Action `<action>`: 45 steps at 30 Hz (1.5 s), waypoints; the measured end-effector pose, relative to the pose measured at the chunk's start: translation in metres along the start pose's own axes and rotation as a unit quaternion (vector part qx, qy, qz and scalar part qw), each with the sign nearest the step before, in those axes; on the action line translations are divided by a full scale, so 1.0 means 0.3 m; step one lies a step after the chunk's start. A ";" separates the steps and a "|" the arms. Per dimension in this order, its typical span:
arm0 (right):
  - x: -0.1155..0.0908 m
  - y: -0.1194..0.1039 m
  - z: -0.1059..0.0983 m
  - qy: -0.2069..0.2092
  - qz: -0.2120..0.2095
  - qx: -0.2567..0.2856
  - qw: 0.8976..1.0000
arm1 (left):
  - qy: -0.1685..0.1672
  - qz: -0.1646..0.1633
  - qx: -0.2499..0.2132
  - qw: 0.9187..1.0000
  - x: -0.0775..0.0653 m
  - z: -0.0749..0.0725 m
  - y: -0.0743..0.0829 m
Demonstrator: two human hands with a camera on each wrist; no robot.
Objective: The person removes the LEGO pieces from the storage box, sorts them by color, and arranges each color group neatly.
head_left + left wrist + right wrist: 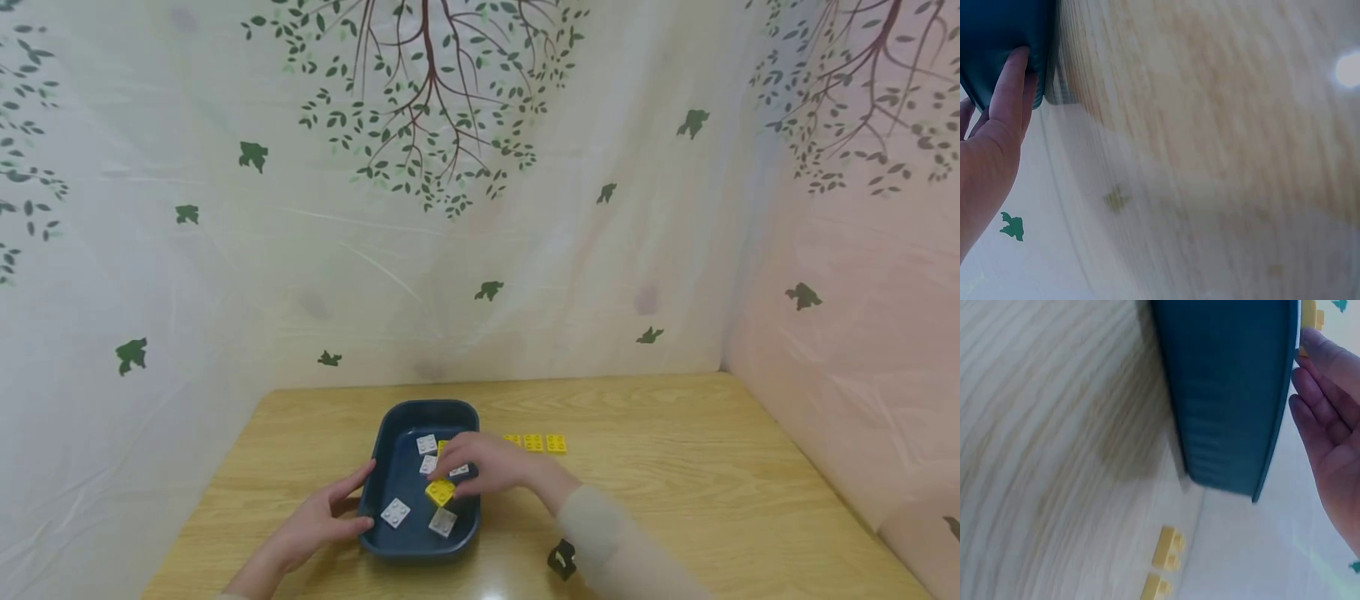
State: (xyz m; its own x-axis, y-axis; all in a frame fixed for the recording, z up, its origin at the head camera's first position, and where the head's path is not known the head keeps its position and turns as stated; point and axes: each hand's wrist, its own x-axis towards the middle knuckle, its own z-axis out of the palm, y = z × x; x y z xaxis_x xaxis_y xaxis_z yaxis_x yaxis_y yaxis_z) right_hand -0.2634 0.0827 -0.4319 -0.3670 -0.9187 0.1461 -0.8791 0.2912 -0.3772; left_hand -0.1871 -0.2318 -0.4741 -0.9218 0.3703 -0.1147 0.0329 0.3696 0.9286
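Note:
A dark blue tray (pixel 420 550) stands on the table in the head view. Several white bricks (pixel 395 512) lie in it, with a second yellow brick (pixel 442 447) partly hidden toward the far end. My right hand (pixel 491 467) reaches over the tray's right rim and pinches a yellow brick (pixel 440 492) between thumb and fingers. In the right wrist view that brick (pixel 1309 315) shows at the fingertips, just past the rim. My left hand (pixel 318 523) rests against the tray's left side, its fingers fairly straight; the left wrist view shows a finger (pixel 1010 87) along the outer wall.
A row of yellow bricks (pixel 533 442) lies on the wooden table (pixel 675 467) right of the tray, its left end partly behind my right hand. A small black object (pixel 562 559) sits beside the right sleeve. Patterned curtains (pixel 450 275) enclose the table's back and sides.

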 end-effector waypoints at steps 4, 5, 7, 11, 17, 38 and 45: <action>-0.052 0.017 -0.020 0.019 0.038 0.012 0.999 | 0.000 -0.005 -0.001 1.000 0.005 0.000 0.001; -0.065 0.024 -0.023 0.024 0.044 0.018 0.999 | 0.000 -0.006 0.000 1.000 0.006 0.000 0.001; -0.094 0.039 -0.029 0.036 0.061 0.039 0.997 | 0.000 -0.006 0.002 1.000 0.006 -0.001 0.002; -0.152 0.070 -0.040 0.065 0.077 0.058 0.993 | 0.000 -0.004 0.006 1.000 0.006 -0.002 0.001; -0.247 0.119 -0.058 0.103 0.092 0.045 0.989 | 0.001 0.001 0.009 1.000 0.006 -0.005 -0.002; -0.503 0.274 -0.053 0.167 0.187 0.015 0.968 | -0.003 0.003 0.006 1.000 0.005 -0.005 0.001; -0.542 0.312 -0.051 0.167 0.240 0.027 0.956 | -0.004 0.009 0.000 1.000 0.004 -0.007 -0.005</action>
State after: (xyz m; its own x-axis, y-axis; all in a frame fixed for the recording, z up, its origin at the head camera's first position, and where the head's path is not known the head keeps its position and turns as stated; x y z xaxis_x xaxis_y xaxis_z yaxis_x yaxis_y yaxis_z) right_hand -0.2905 0.2635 -0.4770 -0.8084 -0.5444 0.2241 -0.5716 0.6347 -0.5200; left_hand -0.1892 -0.2336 -0.4749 -0.9179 0.3837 -0.1011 0.0494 0.3632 0.9304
